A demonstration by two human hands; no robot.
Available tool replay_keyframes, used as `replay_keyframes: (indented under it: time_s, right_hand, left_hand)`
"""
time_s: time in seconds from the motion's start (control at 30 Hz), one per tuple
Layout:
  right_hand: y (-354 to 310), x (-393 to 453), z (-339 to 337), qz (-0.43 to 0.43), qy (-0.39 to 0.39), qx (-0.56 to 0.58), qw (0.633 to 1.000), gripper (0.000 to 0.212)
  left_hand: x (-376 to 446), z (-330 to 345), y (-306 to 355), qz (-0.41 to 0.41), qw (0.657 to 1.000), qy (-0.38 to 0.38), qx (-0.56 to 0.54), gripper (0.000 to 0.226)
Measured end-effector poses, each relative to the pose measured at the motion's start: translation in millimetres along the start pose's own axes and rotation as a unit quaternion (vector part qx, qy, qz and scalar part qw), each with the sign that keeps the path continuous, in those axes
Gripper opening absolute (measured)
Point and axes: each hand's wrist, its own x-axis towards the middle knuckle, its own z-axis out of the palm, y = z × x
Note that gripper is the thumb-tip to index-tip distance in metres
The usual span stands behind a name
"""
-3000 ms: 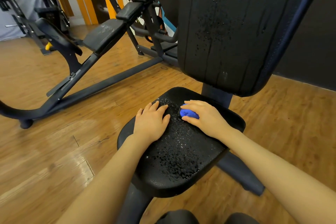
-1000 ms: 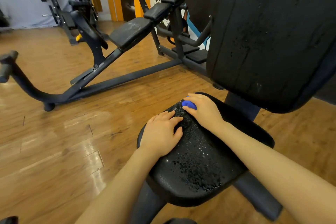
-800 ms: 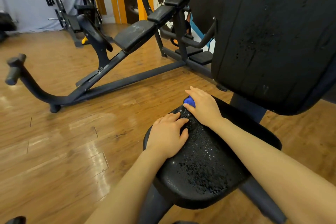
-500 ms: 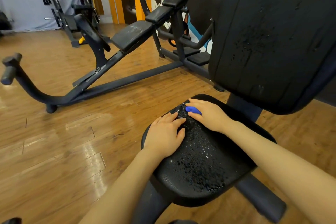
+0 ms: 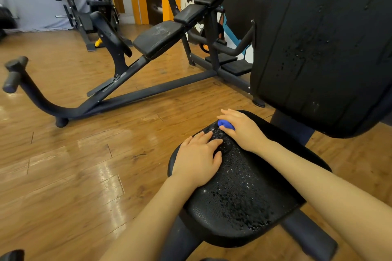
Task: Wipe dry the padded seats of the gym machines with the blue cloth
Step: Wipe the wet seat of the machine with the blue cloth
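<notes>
Left hand: fingers together, flat on the left edge of the round black padded seat, bracing it.
Seat: beaded with water across its middle and front.
Right hand: fingers curled over the balled blue cloth at the seat's far edge.
Advice: unfold the cloth and draw overlapping strokes toward the seat's front.

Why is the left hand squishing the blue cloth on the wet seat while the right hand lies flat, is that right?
Not quite: the hands are swapped. The head view shows the right hand gripping the blue cloth on the wet seat, while the left hand lies flat on it.
</notes>
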Motion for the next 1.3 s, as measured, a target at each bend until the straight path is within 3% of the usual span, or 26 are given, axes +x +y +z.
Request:
replay_keyframes:
  time_s: [0.33, 0.77, 0.93, 1.3]
  right_hand:
    - [-1.5, 23.7, 3.3, 0.02, -0.032, 0.004, 0.999, 0.041]
    - [5.8, -71.4, -19.6, -0.028, -0.04, 0.018, 0.999, 0.043]
    - [2.1, -51.9, -13.3, -0.009, -0.03, 0.012, 0.999, 0.042]
    - [-19.6, 13.9, 7.5, 0.007, -0.026, 0.006, 1.0, 0.041]
  left_hand:
    - [0.7, -0.7, -2.5, 0.005, 1.0, -0.002, -0.006, 0.046]
    - [-2.1, -2.6, 0.8, -0.006, 1.0, -0.01, -0.003, 0.045]
    - [-17.3, -6.3, -1.7, 0.004, 0.999, -0.042, 0.034, 0.048]
    - [-31.8, -6.4, -4.9, -0.005, 0.999, -0.002, -0.038, 0.044]
